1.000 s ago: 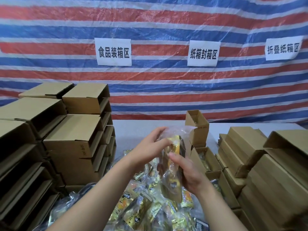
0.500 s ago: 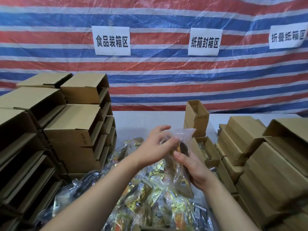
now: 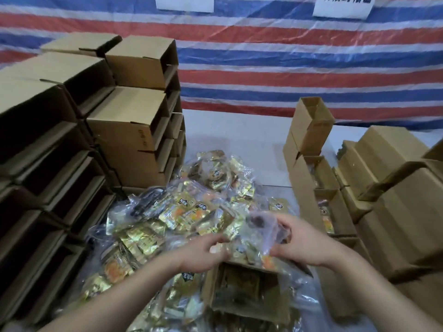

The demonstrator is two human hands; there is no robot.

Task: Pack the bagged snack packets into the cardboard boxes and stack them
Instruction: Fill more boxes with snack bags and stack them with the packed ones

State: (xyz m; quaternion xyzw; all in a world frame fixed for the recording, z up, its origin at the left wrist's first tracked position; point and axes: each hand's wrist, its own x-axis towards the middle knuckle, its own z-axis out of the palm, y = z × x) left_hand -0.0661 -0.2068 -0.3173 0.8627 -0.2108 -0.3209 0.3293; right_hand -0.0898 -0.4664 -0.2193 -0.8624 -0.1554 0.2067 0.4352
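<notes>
A clear plastic bag of snack packets (image 3: 257, 238) is held between both hands just above an open cardboard box (image 3: 242, 287) near the front of the table. My left hand (image 3: 203, 256) grips the bag's left end. My right hand (image 3: 300, 243) pinches its crumpled top on the right. The box's inside is dark, and what lies in it is unclear. A heap of more bagged gold and orange snack packets (image 3: 182, 212) covers the table around and behind the box.
Tall stacks of cardboard boxes (image 3: 124, 130) with open sides fill the left. More box stacks (image 3: 393, 212) stand at the right, with a row of open boxes (image 3: 321, 178) holding packets. A striped tarp (image 3: 287, 68) hangs behind the grey table (image 3: 235, 137).
The view has tilted down. Both hands have lowered the bag from chest height to just over the open box near the front.
</notes>
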